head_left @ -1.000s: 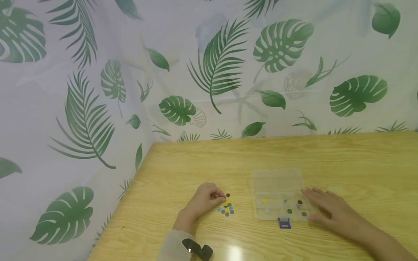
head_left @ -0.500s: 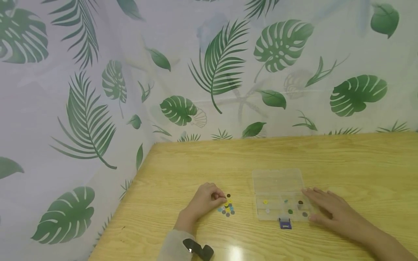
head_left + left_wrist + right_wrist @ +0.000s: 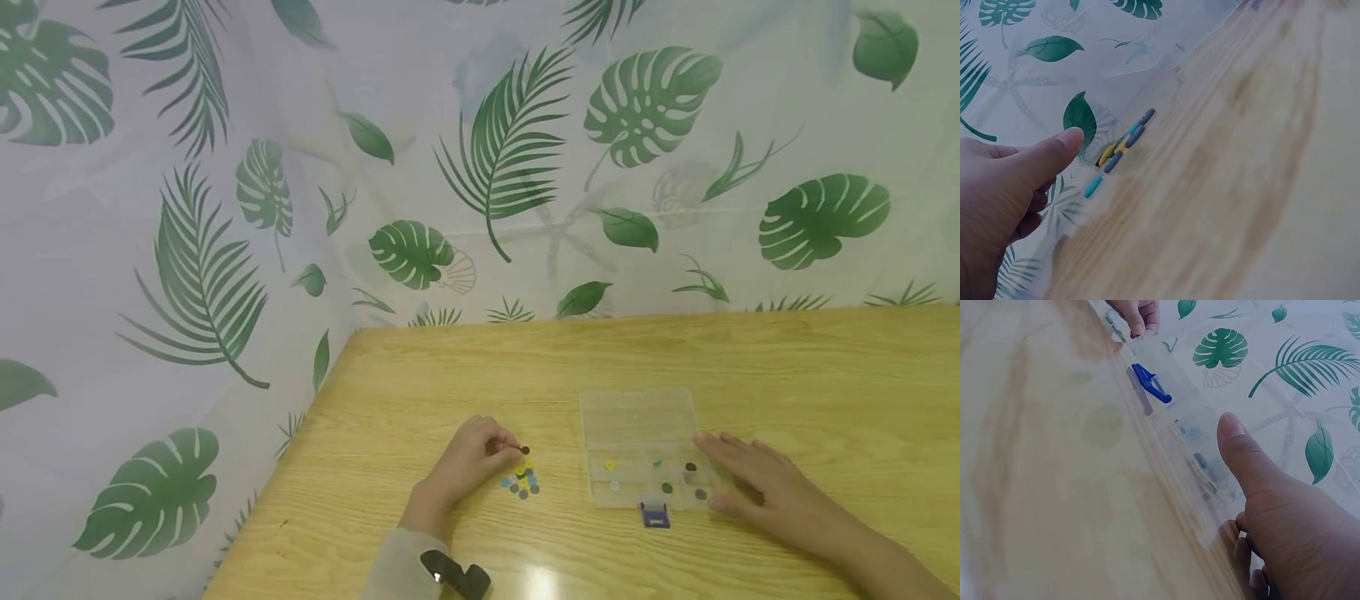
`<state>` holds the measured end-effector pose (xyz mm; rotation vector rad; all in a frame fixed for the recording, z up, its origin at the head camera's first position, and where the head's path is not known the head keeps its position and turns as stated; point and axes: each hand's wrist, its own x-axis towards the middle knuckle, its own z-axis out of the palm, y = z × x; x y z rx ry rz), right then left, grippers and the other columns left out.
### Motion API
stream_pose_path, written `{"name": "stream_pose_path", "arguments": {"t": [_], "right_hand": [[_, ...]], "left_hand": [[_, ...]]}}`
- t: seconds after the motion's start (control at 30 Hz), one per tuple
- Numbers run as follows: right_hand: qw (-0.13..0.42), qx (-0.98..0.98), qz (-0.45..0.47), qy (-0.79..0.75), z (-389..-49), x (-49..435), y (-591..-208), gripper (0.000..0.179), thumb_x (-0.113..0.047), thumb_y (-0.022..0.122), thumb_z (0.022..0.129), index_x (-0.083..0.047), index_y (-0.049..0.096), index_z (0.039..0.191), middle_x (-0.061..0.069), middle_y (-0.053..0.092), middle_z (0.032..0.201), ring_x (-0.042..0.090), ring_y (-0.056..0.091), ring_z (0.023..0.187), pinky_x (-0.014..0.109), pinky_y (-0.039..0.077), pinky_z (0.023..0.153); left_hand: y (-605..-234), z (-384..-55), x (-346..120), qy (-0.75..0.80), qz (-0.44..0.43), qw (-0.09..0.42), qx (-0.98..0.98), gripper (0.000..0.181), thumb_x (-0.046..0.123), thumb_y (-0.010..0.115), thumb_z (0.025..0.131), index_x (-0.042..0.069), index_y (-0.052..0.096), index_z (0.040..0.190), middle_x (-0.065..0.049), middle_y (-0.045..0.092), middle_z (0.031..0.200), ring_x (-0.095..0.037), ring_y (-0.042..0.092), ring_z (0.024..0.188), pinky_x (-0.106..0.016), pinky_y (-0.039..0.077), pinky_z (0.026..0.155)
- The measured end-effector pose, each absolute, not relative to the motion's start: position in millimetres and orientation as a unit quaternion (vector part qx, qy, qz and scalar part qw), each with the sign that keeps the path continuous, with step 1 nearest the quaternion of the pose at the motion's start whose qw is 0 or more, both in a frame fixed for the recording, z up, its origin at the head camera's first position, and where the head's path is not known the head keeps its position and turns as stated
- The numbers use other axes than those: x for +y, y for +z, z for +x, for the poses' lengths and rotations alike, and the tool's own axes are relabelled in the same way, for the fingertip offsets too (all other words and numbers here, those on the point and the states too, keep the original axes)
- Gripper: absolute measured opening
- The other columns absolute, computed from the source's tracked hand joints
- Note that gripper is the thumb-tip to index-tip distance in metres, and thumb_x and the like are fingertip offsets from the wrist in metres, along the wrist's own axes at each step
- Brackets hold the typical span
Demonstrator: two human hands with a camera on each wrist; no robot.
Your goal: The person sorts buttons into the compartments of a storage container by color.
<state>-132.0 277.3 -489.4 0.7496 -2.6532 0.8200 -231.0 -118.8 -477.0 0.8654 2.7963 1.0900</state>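
Observation:
My left hand (image 3: 474,457) is at the left of a small pile of flat round buttons (image 3: 522,483), yellow, blue, grey and dark. Its bent index finger and thumb reach the black button (image 3: 526,451) at the far end of the pile; I cannot tell whether they pinch it. In the left wrist view the thumb (image 3: 1054,153) hides the other fingertips. A clear plastic compartment box (image 3: 618,497) lies with its lid open, holding several buttons, among them a yellow button (image 3: 610,466) and a green button (image 3: 667,487). My right hand (image 3: 772,492) lies with extended fingers along the box's right side.
The box's blue latch (image 3: 656,516) sticks out toward me at its front. The transparent lid (image 3: 637,414) lies back on the wooden table (image 3: 450,375). Behind and to the left, a leaf-patterned cloth (image 3: 510,167) borders the table. A black strap (image 3: 453,573) sits around the left sleeve.
The left index finger and thumb have shifted slightly away from me and to the right, up to the black button. The right hand and the box have stayed in place.

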Motion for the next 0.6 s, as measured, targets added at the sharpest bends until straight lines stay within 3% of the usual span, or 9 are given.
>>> {"name": "stream_pose_path", "arguments": {"t": [0.37,0.6], "right_hand": [[0.126,-0.914,0.257,0.286,-132.4,280.3,-489.2,0.070,-0.020,0.070,0.084,-0.015,0.037,0.146,0.023,0.047,0.137,-0.016,0.007,0.133,0.011,-0.005,0.108],[0.122,-0.912,0.257,0.295,-132.1,279.2,-489.0,0.069,-0.020,0.069,0.085,-0.014,0.037,0.145,0.023,0.046,0.139,-0.015,0.008,0.133,0.014,-0.005,0.110]], "left_hand": [[-464.3,-227.5,-106.0,0.327,0.309,-0.013,0.893,0.010,0.033,0.064,0.090,0.024,0.069,0.092,0.015,0.055,0.083,-0.005,0.045,0.082,-0.022,0.042,0.075],[-451.3,-225.7,-85.0,0.313,0.393,-0.101,0.859,0.010,0.026,0.068,0.088,0.017,0.070,0.089,0.009,0.055,0.077,-0.008,0.048,0.080,-0.024,0.041,0.077]]}}
